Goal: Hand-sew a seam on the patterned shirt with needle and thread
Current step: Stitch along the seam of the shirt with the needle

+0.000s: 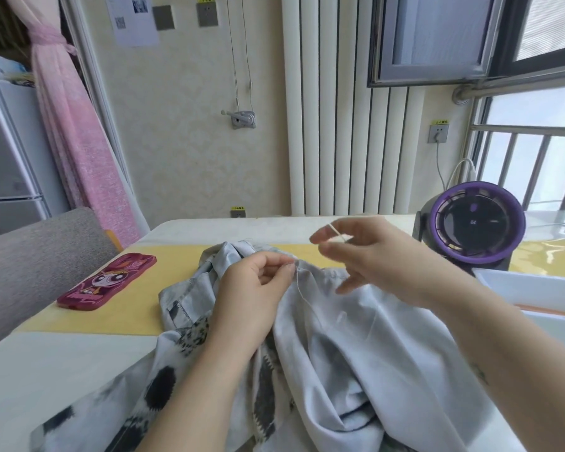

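The pale grey patterned shirt (327, 347) lies bunched on the table, inside out, with dark blotches showing at its lower left. My left hand (252, 295) pinches a raised fold of the shirt's edge between thumb and forefinger. My right hand (369, 259) hovers just right of that fold and above it, thumb and forefinger pinching a small white thread end or needle (335, 231); which one is too blurred to tell. A thin white thread (302, 291) runs down from the pinched fold across the cloth.
A pink cartoon pencil case (106, 282) lies on the yellow table runner (137, 308) at the left. A purple-rimmed desk fan (473, 220) stands at the back right, a white tray (535, 288) in front of it. A grey chair back (33, 256) is at the left.
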The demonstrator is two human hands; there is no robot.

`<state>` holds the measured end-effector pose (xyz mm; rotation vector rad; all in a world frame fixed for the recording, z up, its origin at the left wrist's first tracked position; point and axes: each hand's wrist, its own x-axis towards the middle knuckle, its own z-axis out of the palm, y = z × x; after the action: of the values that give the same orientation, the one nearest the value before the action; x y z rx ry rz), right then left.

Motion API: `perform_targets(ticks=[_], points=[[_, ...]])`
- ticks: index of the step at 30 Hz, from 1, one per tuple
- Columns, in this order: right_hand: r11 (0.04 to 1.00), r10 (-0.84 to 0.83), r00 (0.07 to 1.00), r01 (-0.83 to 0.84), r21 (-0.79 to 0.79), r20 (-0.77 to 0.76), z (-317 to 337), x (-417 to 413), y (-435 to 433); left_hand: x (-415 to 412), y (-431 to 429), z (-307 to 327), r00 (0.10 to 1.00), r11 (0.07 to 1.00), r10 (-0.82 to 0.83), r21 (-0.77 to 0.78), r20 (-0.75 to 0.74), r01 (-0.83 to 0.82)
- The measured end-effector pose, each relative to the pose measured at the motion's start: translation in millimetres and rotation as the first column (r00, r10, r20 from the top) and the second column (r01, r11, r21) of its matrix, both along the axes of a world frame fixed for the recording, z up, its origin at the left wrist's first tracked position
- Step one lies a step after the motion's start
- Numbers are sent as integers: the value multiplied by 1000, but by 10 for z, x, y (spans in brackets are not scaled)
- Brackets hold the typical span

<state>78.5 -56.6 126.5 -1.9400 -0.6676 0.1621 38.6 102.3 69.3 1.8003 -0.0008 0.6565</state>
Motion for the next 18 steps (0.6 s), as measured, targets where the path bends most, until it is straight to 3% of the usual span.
perform_targets(ticks=[2,4,7,10,14,18], points=[[977,-30,999,38,-208,45,-58,35,-29,-24,-22,29,998,999,-44,-14,35,44],[947,-37,995,65,-315,94,-86,39,-49,-45,-29,55,995,997,-76,-28,59,78],[919,-80,967,166,-357,243,-38,88,-107,-64,-2,78,992,995,-95,-27,78,97],[891,-93,912,256,-376,400,67,113,-198,-74,5,75,996,996,-66,70,58,62],[818,-57,856,335,-467,514,55,98,-197,-92,-30,61,997,963,16,267,69,-34],[785,-25,841,352,-511,541,61,91,-213,-119,-43,74,995,937,38,344,93,-68]])
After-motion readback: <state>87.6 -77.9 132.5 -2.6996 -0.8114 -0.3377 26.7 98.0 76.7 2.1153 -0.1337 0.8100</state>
